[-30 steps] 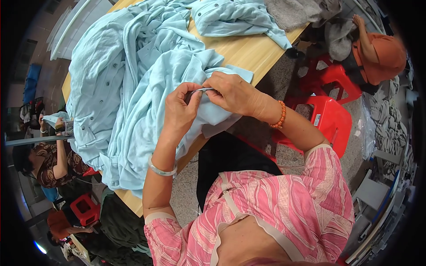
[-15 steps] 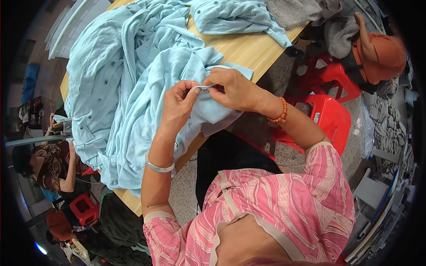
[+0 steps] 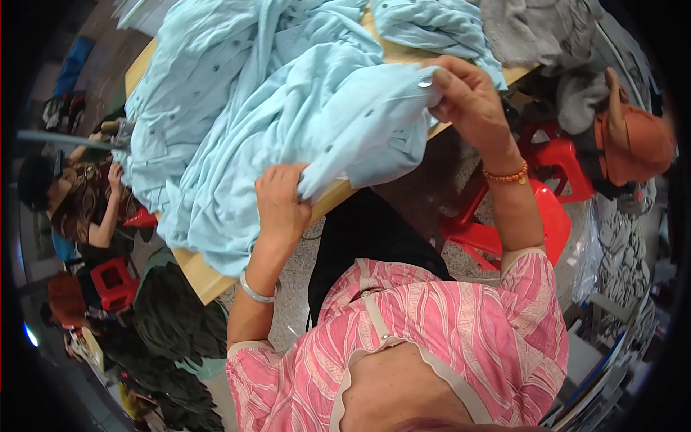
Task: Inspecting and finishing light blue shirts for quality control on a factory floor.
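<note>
A light blue button-front shirt (image 3: 367, 115) is stretched between my two hands over the table's near edge. My right hand (image 3: 471, 104) pinches a corner of its button band, beside a shiny round button (image 3: 425, 81). Lower on the left, my left hand (image 3: 283, 198) is closed on the band's other end, its fingertips partly hidden by cloth. Dark buttons or holes dot the band between them. More light blue shirts (image 3: 194, 65) lie heaped on the left of the wooden table (image 3: 191, 277), and another folded one (image 3: 439, 32) lies at the far side.
Grey fuzzy cloth (image 3: 522, 32) lies at the table's far right. Red plastic stools (image 3: 551, 216) stand on the right. A person in orange (image 3: 633, 144) sits beyond them; another person (image 3: 86, 191) works at the left. Dark green cloth (image 3: 176, 309) is piled at lower left.
My hands have moved apart from a close pinch together on the shirt's edge. The right went up and to the right, the left slightly down, drawing the button band out between them.
</note>
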`<state>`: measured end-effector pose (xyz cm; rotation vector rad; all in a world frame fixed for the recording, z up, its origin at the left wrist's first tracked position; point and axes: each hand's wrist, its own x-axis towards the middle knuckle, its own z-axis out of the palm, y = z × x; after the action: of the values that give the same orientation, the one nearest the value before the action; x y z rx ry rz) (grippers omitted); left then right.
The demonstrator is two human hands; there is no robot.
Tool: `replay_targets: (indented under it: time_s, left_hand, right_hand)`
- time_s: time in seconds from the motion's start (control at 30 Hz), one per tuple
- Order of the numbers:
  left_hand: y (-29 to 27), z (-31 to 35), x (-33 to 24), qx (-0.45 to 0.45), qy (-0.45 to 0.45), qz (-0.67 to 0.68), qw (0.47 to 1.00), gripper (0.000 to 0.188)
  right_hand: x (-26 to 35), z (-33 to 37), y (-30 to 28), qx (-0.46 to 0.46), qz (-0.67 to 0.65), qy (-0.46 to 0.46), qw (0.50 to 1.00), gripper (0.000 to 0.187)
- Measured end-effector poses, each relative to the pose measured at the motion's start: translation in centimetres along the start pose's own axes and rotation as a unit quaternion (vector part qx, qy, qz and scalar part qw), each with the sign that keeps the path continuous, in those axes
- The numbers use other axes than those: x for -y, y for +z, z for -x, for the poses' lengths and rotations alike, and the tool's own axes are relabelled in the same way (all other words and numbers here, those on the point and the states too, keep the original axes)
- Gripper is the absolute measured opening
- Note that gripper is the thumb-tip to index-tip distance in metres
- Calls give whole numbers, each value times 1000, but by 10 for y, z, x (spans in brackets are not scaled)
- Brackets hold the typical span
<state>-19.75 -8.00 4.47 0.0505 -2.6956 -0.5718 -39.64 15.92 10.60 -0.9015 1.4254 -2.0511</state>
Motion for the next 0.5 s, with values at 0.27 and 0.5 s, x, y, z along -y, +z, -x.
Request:
replay_targets:
  time_s: [0.27, 0.5]
  left_hand:
    - [-64, -7, -68, -141, 80, 266, 950, 37]
    - [-53, -23, -98, -176, 184, 215, 943, 45]
  right_hand:
    - [0, 19, 81, 143, 358, -32, 922, 87]
    - [0, -6, 47, 114, 199, -45, 972, 36]
